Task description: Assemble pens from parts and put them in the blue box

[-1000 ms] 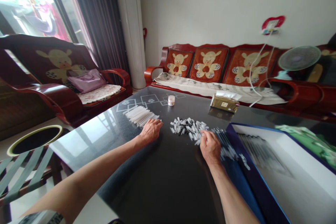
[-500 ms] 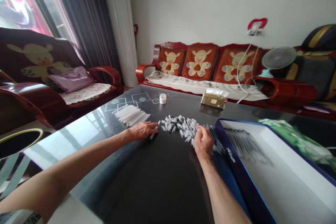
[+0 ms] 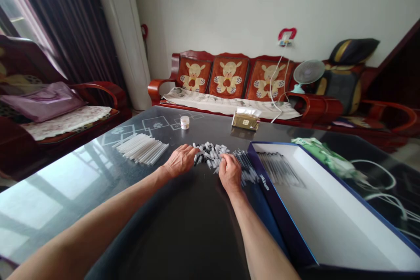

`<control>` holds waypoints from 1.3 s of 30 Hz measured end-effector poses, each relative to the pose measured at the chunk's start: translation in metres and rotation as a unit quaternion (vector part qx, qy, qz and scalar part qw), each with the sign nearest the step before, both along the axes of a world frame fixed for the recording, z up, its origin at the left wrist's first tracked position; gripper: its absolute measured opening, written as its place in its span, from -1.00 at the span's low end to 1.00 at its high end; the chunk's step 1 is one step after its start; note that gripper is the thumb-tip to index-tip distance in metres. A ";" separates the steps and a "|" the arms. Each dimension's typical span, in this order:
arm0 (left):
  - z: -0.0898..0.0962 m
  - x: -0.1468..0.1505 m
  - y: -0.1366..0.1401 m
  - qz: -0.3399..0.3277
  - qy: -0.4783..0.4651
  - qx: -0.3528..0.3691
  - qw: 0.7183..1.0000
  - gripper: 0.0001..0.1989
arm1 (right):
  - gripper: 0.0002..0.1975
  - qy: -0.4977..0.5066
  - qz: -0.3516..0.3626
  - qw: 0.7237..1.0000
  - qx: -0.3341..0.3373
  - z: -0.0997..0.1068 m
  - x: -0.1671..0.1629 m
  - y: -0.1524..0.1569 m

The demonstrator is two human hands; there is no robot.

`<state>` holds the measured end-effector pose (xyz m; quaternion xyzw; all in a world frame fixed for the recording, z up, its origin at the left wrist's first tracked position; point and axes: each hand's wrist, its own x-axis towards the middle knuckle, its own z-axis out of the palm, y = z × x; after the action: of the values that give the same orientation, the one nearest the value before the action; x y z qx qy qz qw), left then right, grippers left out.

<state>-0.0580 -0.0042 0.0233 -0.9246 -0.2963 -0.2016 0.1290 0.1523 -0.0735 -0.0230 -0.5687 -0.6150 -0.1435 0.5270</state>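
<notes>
Near the frame's centre, my left hand (image 3: 182, 159) and curled right hand (image 3: 230, 173) flank the pile of small pieces (image 3: 211, 152); whether either pinches one, I can't tell. They look light, stiff, slippery: best held by their sides.

left forearm (image 3: 114, 212) bare, in from lower left, long diagonal reach; left hand (image 3: 181, 160) palm down, back up, fingers close together, pointing forward-right; right forearm (image 3: 254, 234) bare, up from bottom, angled left; right hand (image 3: 230, 173) loosely fisted, thumb by bent index; grip contents unclear; hands near each other, not touching
</notes>
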 end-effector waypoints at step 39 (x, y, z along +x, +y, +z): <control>-0.030 0.059 0.003 0.018 -0.146 -0.093 0.985 -0.75 | -0.73 -0.123 -0.257 0.768 -0.573 0.062 0.029 0.011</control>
<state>0.0008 -0.0009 -0.0066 -0.8875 -0.3463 -0.3040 0.0015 0.1812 -0.0628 0.0391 -0.8797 -0.4730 0.0367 -0.0333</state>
